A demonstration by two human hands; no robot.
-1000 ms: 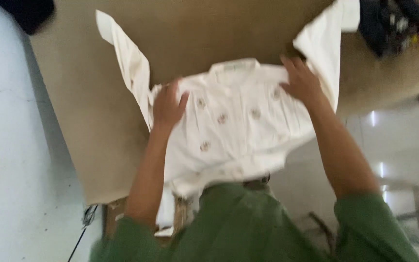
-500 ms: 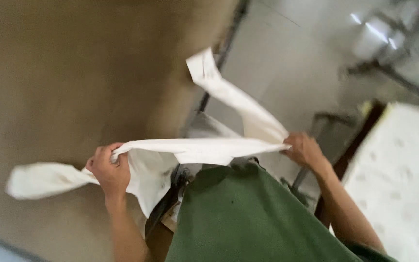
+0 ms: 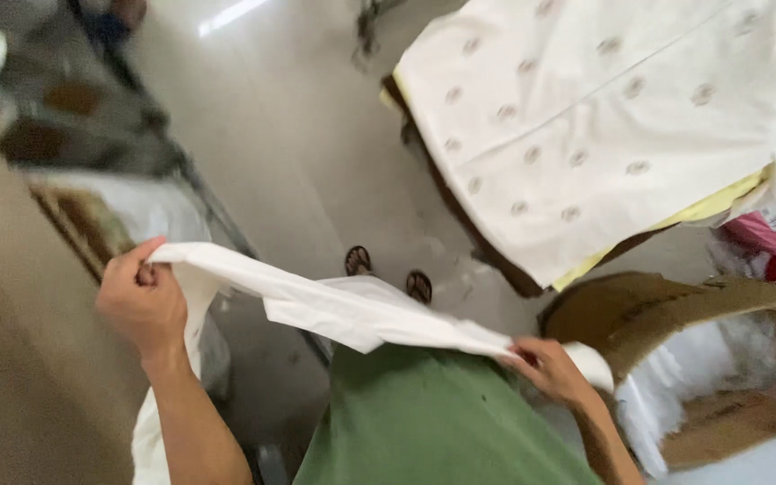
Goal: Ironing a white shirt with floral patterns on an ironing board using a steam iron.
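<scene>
Fingers, left: curled tight into a fist around one end of the white garment (image 3: 352, 310), pinching the cloth up at the knuckles.
Fingers, right: closed down on the other end of the same cloth, thumb side on top, tips a bit blurred so can't say exactly how many are gripping.
Left hand (image 3: 143, 301): sits at about 9 o'clock in the shot, forearm running down to 7 o'clock.
Right hand (image 3: 550, 366): lower, around 5 o'clock, just beside the cardboard box (image 3: 720, 359).
Garment: stretched between both hands like a sagging band, running from 9 o'clock down to 5 o'clock, folded over on itself, with a loose bit hanging below the left hand along the forearm.
Green clothing (image 3: 433, 422): the person's own, filling the bottom middle at 6 o'clock, right under the cloth.
Feet: sandals (image 3: 388, 272) on the pale floor (image 3: 298, 144), peeking out just above the cloth near centre.
Pile at 1–2 o'clock: white patterned fabric (image 3: 604, 117) spread flat with small round motifs, a yellow layer (image 3: 720, 199) showing under its edge.
Box: brown, open, white stuff inside, at 4 o'clock.
Brown tabletop (image 3: 11, 359): edge along 8–10 o'clock, pretty blurry.
</scene>
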